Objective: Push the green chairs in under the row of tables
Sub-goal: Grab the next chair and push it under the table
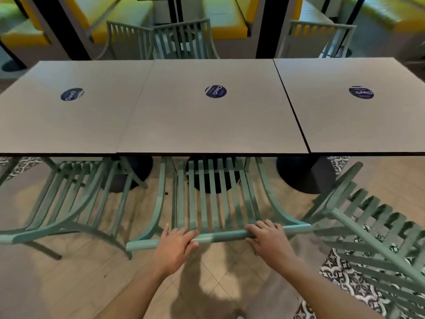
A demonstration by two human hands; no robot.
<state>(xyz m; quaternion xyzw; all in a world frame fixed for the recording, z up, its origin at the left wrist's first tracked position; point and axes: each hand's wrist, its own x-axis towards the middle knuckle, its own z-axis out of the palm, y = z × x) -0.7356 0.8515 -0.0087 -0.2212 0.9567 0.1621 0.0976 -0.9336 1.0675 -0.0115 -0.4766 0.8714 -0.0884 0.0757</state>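
Two bare hands grip the top rail of a green slatted chair at a row of tables.

The left hand's fingers and the right hand's fingers curl closed over the top rail of the middle chair, whose seat sits partly under the centre tabletop. A second green chair stands tucked in at the left; a third is angled away at the right. Each grey tabletop bears a round dark blue sticker reading "ClayG". Yellow booth seats lie beyond.
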